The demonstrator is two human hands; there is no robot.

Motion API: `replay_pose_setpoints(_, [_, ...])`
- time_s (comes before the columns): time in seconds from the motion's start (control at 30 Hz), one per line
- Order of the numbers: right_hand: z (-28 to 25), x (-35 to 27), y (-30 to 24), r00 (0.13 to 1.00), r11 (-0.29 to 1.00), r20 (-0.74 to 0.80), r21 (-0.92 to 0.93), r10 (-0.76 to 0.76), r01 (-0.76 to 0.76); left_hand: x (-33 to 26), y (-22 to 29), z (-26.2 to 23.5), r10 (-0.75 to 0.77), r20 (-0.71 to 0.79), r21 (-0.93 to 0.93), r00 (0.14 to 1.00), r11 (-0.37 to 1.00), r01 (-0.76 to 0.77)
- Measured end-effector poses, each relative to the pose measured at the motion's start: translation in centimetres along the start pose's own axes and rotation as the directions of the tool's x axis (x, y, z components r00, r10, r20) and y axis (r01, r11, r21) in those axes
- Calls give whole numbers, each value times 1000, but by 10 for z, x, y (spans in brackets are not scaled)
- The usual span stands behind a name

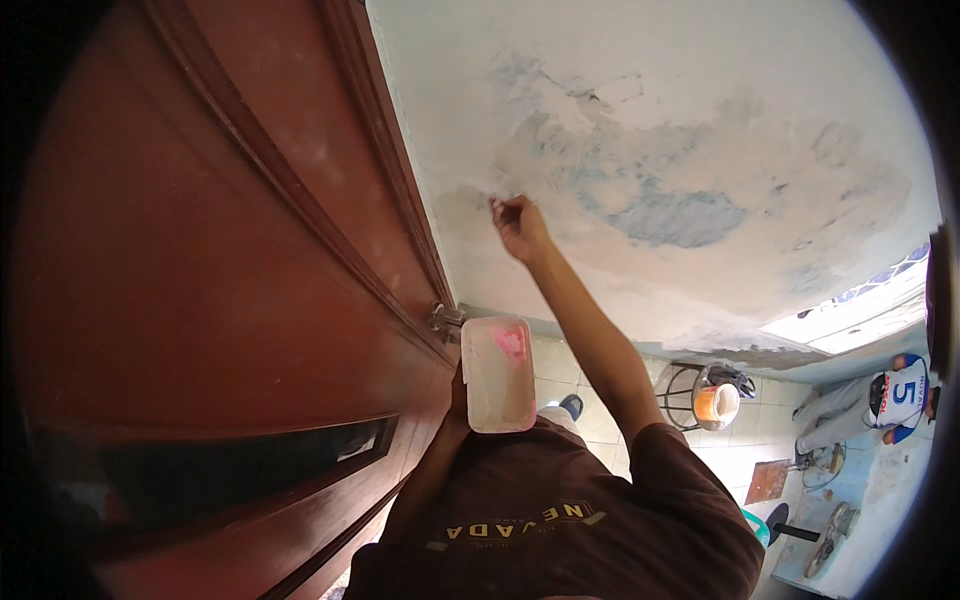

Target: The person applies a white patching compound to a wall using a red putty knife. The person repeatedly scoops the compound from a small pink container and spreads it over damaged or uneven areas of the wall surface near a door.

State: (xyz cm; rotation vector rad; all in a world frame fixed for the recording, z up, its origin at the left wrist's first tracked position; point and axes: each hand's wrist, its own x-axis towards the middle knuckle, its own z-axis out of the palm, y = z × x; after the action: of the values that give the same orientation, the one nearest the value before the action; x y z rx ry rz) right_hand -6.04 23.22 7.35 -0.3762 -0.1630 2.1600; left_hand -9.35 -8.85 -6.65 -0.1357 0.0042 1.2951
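Note:
My left hand (458, 398) supports a pale rectangular plastic container (487, 380) in front of my chest. Its fingers are mostly hidden behind the container, which has a pink smear inside near one end. My right arm reaches up to a patched wall (640, 150), and my right hand (521, 228) is closed close to the wall's surface, near a damp-looking patch. A small pale bit shows at its fingertips, too small to name. The wall has beige smoothed areas, grey-blue bare spots and a crack higher up.
A reddish-brown door (200, 250) with a metal handle (446, 318) stands close on the left. To the right, a round stool (682, 395) bears an orange-and-white tub (716, 405). Another person (880, 400) in a white-and-blue shirt is at the far right, below a bright window (860, 305).

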Motion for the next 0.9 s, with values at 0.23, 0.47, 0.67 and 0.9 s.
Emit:
replay_pose_setpoints(0.23, [220,-95,-81,769,926,519,153,-372,345,-10,-6,13,72,36,66,997,995,-75])
replay_pose_setpoints(0.47, [117,-100,-11,942,983,287,-8,-172,182,-13,2,2,125,-10,79,992,989,-124])
replay_pose_setpoints(0.67, [4,-26,-63,981,978,-23,82,-191,192,6,6,0,131,-33,97,991,987,-127])
replay_pose_setpoints(0.9, [244,-153,-178,674,920,631,200,-384,337,33,-22,15,7,38,-27,999,1000,-6])
